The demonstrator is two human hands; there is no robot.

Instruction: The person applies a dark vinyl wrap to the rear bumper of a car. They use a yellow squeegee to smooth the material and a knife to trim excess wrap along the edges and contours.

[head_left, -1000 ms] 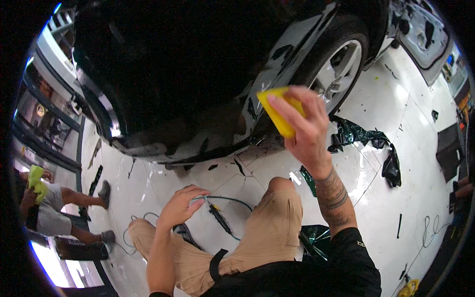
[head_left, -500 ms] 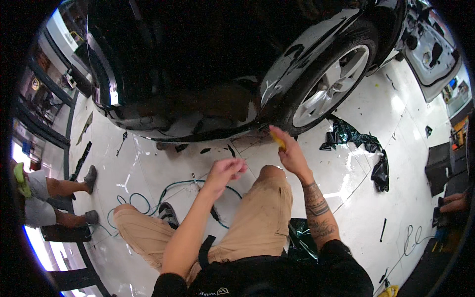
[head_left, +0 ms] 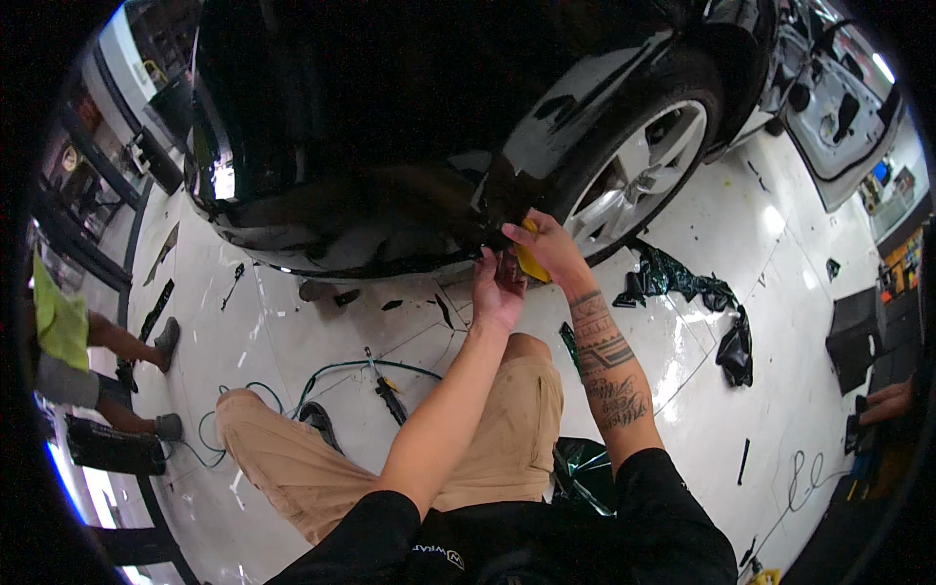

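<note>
A glossy black car bumper fills the upper middle, curving down to its lower edge beside the front of a wheel arch. At that corner my left hand reaches up, palm turned upward, its fingers curled at the lower edge. What they grip, if anything, is lost in the dark. Just to its right, my right hand is closed on a flat yellow squeegee, held against the same corner. The tyre and silver wheel stand close beyond the right hand.
Crumpled black film lies on the white tiled floor right of the wheel. A black-handled tool and green hose lie by my knee. Another person stands at far left. Black boxes are at right; a car door hangs open.
Both hands have moved up to the bumper's lower corner and come together there. The left hand went right and upward; the right hand brought the yellow squeegee left and up to the bumper.
</note>
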